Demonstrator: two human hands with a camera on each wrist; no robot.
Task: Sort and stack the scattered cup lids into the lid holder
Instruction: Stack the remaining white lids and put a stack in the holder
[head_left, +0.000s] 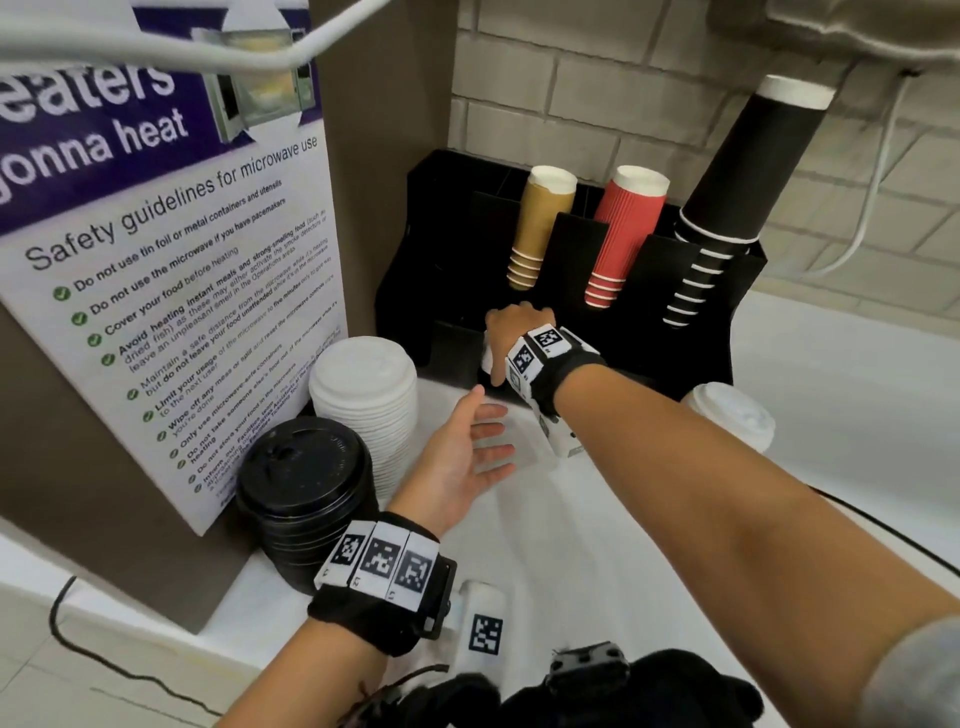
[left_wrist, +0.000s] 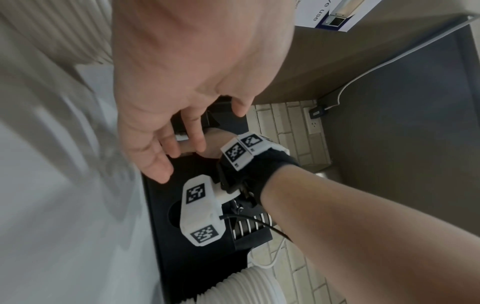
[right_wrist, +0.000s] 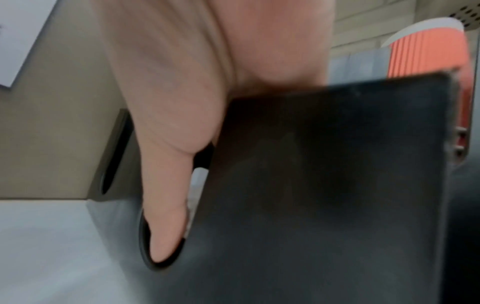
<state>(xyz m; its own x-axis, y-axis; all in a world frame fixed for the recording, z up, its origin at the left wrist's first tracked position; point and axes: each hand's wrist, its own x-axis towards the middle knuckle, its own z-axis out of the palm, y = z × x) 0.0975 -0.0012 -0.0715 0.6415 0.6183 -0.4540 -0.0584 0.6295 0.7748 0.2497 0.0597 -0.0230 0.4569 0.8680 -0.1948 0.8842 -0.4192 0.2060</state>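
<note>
white lid (head_left: 488, 356) gripped under right hand (head_left: 511, 332) at lid holder (head_left: 675, 312), left hand (head_left: 467, 447) nearby

the right hand (head_left: 511, 332) reaches forward over the front wall of the black lid holder (head_left: 675, 358), arm stretched long, knuckles up, fingers hidden behind that wall. its thumb (right_wrist: 166, 205) points down along the holder's front face, and something white shows just beside it. the left hand (head_left: 467, 452) hovers short of the holder, palm turned up and inward, fingers straight and loosely spread, holding nothing. both wrists wear black bands with white marker blocks.
</note>
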